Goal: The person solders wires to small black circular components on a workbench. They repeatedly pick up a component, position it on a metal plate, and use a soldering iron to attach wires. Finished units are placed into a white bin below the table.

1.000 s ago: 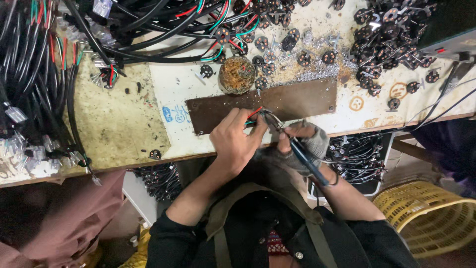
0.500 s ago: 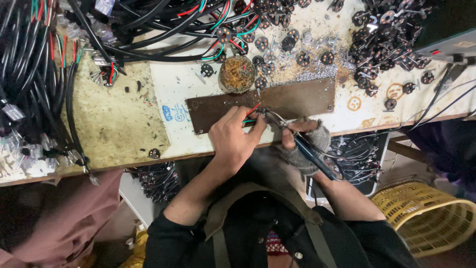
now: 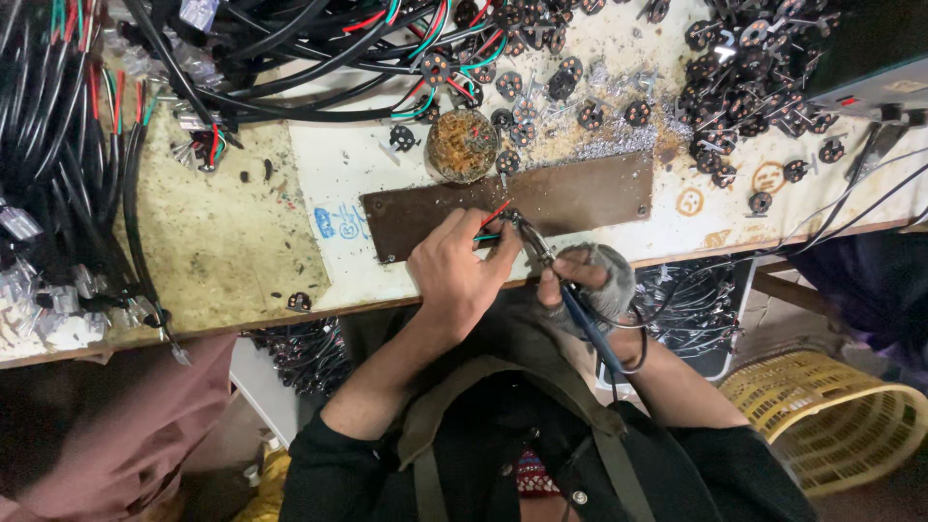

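Two hands meet over the brown plate (image 3: 580, 198) — left hand (image 3: 454, 275) pinching coloured wires (image 3: 493, 217), right hand (image 3: 585, 280) at three o'clock gripping a soldering iron (image 3: 565, 290).

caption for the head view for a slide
Left hand pinches coloured wires over a brown plate; gloved right hand holds a soldering iron.

Plate (image 3: 580, 198) lies on bench (image 3: 232, 251); tin (image 3: 462, 145) behind it; cables (image 3: 58, 145) at left; basket (image 3: 831, 425) below bench at right.
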